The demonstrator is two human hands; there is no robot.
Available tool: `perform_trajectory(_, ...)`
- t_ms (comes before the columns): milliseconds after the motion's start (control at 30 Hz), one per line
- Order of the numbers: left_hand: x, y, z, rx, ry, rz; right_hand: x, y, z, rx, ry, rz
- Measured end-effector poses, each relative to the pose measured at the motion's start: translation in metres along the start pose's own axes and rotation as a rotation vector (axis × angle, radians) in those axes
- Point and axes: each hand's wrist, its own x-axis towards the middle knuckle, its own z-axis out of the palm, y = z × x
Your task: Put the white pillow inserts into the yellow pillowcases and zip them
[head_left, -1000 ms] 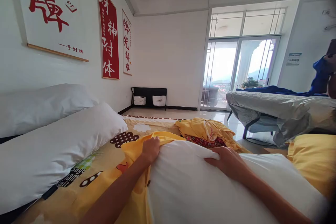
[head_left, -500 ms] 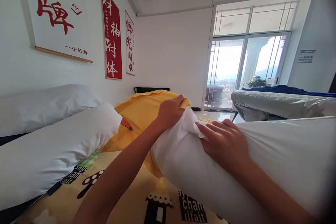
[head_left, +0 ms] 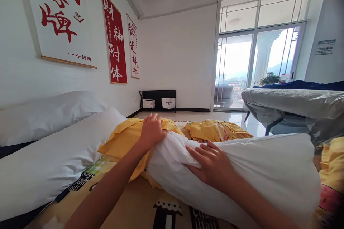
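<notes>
A plump white pillow (head_left: 271, 168) lies across the bed in front of me, its left end inside a yellow pillowcase (head_left: 118, 141). My left hand (head_left: 153, 130) is closed on the pillowcase near its opening, where the yellow cloth meets the white pillow. Further right, my right hand (head_left: 212, 161) grips the pillow's upper side, bunching the white cover into folds. How far the pillow reaches inside the case is hidden.
White pillows (head_left: 61, 150) lie along the left wall. Beneath is a patterned bedsheet (head_left: 129, 200). Rumpled yellow cloth (head_left: 217, 130) lies beyond my right hand. A low black stand (head_left: 158, 94) is by the far wall; a plastic-covered table (head_left: 295, 98) stands right.
Both hands and the pillow have come lower and slightly left. The pillow's right end, the yellow cloth behind it and the black stand now show more fully.
</notes>
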Motion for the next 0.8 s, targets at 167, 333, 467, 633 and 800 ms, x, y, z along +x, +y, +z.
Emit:
perform_trajectory(167, 0.017, 0.022, 0.004, -0.014, -0.168, -0.05, 0.004, 0.014, -0.005, 0.109, -0.036, -0.021)
perform_trajectory(333, 0.014, 0.056, 0.016, -0.097, -0.105, 0.04, 0.014, 0.027, 0.003, 0.155, -0.125, -0.009)
perform_trajectory(467, 0.002, 0.066, 0.034, -0.169, -0.047, 0.169, 0.017, 0.036, 0.014, 0.162, -0.181, 0.071)
perform_trajectory(633, -0.017, 0.051, 0.064, -0.33, 0.216, 0.42, 0.027, 0.069, -0.006, 0.508, -0.273, 0.226)
perform_trajectory(800, -0.038, 0.059, 0.074, -0.42, 0.523, 0.511, 0.09, 0.085, -0.013, 0.515, -0.272, 0.414)
